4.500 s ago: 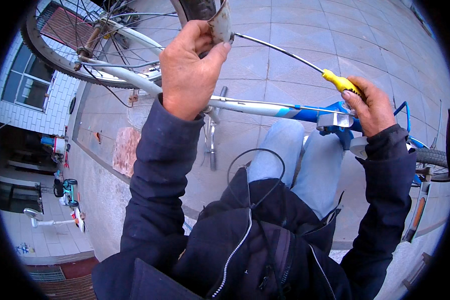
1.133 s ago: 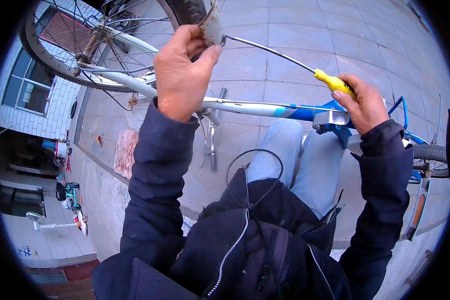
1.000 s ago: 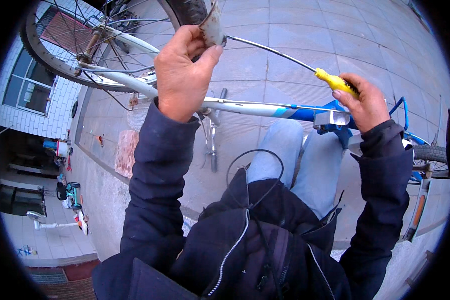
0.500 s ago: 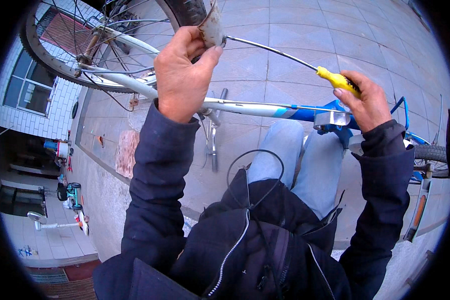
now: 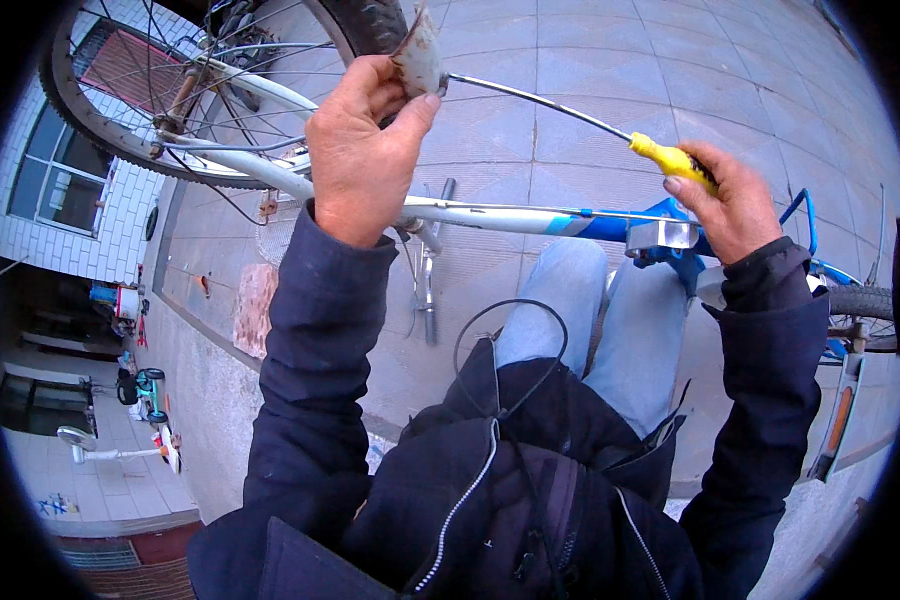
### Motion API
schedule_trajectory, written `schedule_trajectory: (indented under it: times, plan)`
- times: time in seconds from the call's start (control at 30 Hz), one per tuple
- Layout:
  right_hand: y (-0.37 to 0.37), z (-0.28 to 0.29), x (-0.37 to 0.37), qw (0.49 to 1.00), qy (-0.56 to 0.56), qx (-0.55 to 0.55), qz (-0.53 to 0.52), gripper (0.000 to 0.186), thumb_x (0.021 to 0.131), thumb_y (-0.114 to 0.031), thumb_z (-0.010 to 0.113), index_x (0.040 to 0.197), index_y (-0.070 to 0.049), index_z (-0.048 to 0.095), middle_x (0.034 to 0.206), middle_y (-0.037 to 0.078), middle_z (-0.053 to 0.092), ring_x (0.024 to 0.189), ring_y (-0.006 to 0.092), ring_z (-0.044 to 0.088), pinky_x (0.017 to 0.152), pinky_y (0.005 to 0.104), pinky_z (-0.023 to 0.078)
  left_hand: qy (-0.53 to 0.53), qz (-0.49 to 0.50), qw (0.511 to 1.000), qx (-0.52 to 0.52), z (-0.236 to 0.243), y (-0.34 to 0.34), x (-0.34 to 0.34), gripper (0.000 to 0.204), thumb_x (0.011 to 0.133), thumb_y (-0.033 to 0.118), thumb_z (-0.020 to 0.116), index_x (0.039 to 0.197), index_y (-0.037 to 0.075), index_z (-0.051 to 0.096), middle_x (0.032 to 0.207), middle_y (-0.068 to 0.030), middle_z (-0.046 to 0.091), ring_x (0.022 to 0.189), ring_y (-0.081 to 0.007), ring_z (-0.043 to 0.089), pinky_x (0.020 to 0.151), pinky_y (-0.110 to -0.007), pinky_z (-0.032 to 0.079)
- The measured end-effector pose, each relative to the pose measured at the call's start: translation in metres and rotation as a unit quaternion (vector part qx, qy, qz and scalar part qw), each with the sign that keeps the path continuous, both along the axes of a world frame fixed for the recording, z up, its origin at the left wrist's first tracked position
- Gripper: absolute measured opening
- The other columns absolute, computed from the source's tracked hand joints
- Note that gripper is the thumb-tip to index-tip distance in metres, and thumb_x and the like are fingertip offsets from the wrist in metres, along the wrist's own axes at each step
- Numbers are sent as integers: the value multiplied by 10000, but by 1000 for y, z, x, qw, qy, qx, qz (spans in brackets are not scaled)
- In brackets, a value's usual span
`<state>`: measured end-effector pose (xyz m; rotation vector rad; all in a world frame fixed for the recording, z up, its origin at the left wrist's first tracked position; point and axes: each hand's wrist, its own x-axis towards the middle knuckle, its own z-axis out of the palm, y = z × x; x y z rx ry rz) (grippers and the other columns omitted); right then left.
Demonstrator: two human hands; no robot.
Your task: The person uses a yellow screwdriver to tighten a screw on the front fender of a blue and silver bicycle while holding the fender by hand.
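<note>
While hands point(image 5: 362, 150) point(image 5: 738, 207) extend forward, well apart, fingers point(image 5: 372, 74) curled

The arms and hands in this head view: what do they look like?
Each is human: the left grip and right grip are ungloved hands. The left sleeve and right sleeve are long, dark navy and wrinkled; a blackish inner cuff shows at the right wrist. I see no cables or markings on either sleeve.

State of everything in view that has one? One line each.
Left hand: closed on the curved metal piece
Curved metal piece: rust-marked, pinched
Right hand: closed on the screwdriver
Screwdriver: tip at the curved metal piece
Wheel: mounted in the fork
Jacket: front open
Black cord: looped
</note>
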<state>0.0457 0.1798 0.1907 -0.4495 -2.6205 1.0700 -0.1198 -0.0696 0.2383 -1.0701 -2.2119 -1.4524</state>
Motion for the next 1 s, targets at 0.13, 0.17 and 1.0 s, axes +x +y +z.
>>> schedule_trajectory:
  times: [0.13, 0.17, 1.0]
  plan:
    - [5, -6, 0, 999, 36, 25, 1, 384, 823, -226, 638, 1139, -22, 559, 989, 162, 595, 892, 258, 575, 835, 309, 463, -4, -2, 1000, 3, 0, 2, 0, 222, 752, 31, 637, 957, -21, 569, 882, -125, 657, 841, -185, 643, 745, -269, 503]
    - [8, -5, -2, 999, 27, 12, 15, 387, 826, -236, 633, 1139, -22, 558, 995, 172, 598, 897, 270, 584, 837, 322, 471, 2, 0, 1000, 2, 1, 2, 0, 222, 751, 30, 638, 955, -23, 568, 881, -125, 657, 839, -182, 642, 743, -266, 502]
    - [0, -6, 0, 986, 153, 57, -38, 328, 737, -116, 722, 1023, -77, 565, 1001, 138, 576, 927, 252, 592, 895, 348, 455, -31, -8, 999, 18, 2, 2, 2, 225, 748, 16, 633, 954, -38, 560, 867, -108, 656, 811, -138, 629, 717, -235, 490]
